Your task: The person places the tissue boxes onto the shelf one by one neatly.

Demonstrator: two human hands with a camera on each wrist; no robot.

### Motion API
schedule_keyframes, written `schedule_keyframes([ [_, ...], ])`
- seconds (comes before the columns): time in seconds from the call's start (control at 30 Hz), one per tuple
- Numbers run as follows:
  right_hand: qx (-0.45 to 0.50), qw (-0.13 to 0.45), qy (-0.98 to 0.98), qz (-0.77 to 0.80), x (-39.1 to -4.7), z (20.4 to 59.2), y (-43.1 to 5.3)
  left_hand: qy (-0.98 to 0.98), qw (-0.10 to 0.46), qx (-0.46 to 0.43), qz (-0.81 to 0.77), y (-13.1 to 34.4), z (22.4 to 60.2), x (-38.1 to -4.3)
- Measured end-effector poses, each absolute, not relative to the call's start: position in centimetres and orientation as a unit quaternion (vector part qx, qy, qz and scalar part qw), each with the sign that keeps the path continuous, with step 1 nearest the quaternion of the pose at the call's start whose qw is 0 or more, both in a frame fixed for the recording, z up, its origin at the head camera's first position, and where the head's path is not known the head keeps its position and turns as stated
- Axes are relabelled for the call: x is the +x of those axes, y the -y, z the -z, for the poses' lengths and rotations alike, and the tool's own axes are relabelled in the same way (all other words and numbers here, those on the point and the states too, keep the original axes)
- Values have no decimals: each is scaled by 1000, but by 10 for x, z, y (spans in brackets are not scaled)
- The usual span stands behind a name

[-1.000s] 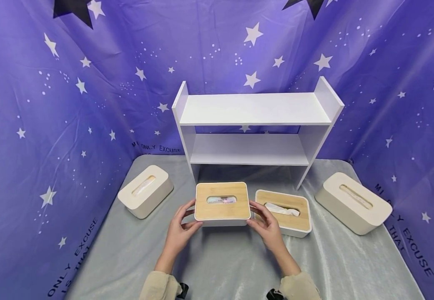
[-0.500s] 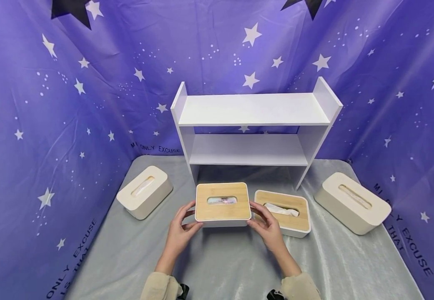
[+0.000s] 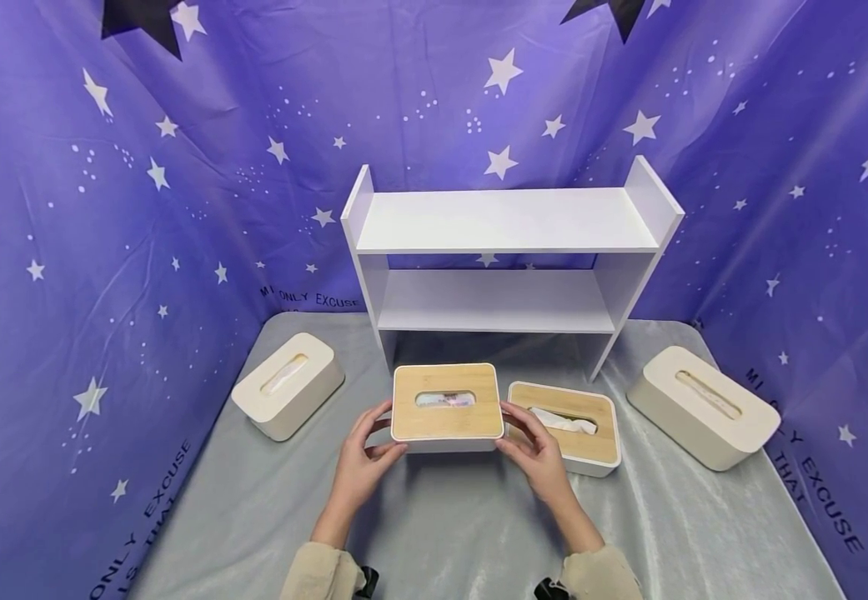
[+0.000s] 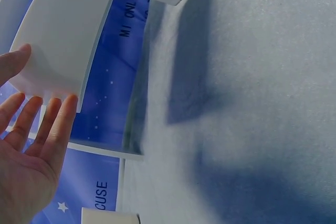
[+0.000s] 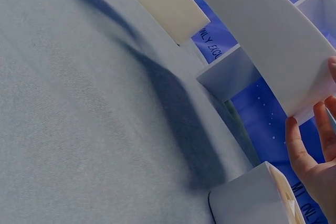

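A white tissue box with a bamboo lid point(image 3: 445, 421) is held up off the grey cloth between both hands, its slot showing a printed pack inside. My left hand point(image 3: 361, 471) grips its left end, thumb at the near corner and fingertips on the side. On the opposite end my right hand point(image 3: 534, 458) grips it the same way. From below, the left wrist view shows the box's plain white underside point(image 4: 65, 30), and its shadow falls on the cloth apart from it. A second bamboo-lidded tissue box point(image 3: 603, 446), white tissue in its slot, stands just right of my right hand.
Behind the held box stands a white two-tier shelf point(image 3: 494, 300). A cream tissue box point(image 3: 298, 400) sits at the left of the cloth-covered table point(image 3: 449, 542), and another cream tissue box point(image 3: 704, 425) at the right. A purple star-printed curtain point(image 3: 253, 100) surrounds the table.
Both hands keep hold of the bamboo-lidded tissue box, which stays almost in place. The whole head view shifts very slightly.
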State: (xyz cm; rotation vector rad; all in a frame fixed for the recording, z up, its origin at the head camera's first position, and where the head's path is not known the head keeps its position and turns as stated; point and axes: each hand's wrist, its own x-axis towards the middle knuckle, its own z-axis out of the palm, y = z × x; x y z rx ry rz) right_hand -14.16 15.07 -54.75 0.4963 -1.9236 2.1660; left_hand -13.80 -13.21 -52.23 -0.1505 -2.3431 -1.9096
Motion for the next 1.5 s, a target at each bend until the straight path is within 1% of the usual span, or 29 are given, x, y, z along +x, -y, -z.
schedule_keyframes([
  [0.23, 192, 110, 646, -731, -145, 546, -152, 773, 63, -56, 629, 132, 520, -141],
  [0.53, 185, 109, 639, -739, -151, 540, -153, 773, 80, -75, 625, 131, 515, -146],
  [0.83, 186, 115, 637, -739, -158, 531, -152, 769, 70, -69, 632, 131, 506, -156],
  [1.1, 194, 125, 643, -730, -167, 522, -151, 773, 82, -79, 624, 131, 499, -166],
  [1.17, 196, 130, 644, -727, -169, 520, -150, 776, 84, -80, 620, 130, 494, -168],
  [1.4, 198, 131, 647, -724, -179, 511, -151, 773, 82, -103, 620, 127, 458, -167],
  [1.5, 193, 129, 647, -726, -182, 508, -151, 772, 80, -110, 620, 126, 452, -169],
])
